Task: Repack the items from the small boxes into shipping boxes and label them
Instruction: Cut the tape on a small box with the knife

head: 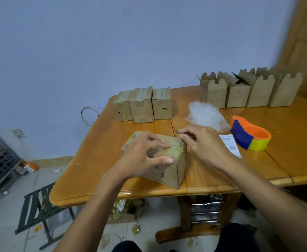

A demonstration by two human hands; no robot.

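near the front edge of the table point(94, 160) sits a taped small box point(165, 171). my left hand point(145, 157) presses its top, fingers spread. my right hand point(205, 146) pinches a thin blade point(177, 132) by the box's far corner; fingers hide the handle, and i cannot tell whether it touches. open shipping boxes point(249, 93) stand back right.

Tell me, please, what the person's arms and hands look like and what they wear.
The left arm and right arm are bare to the frame edge, no sleeves showing. The left hand and right hand show no glove, watch, bracelet or ring.
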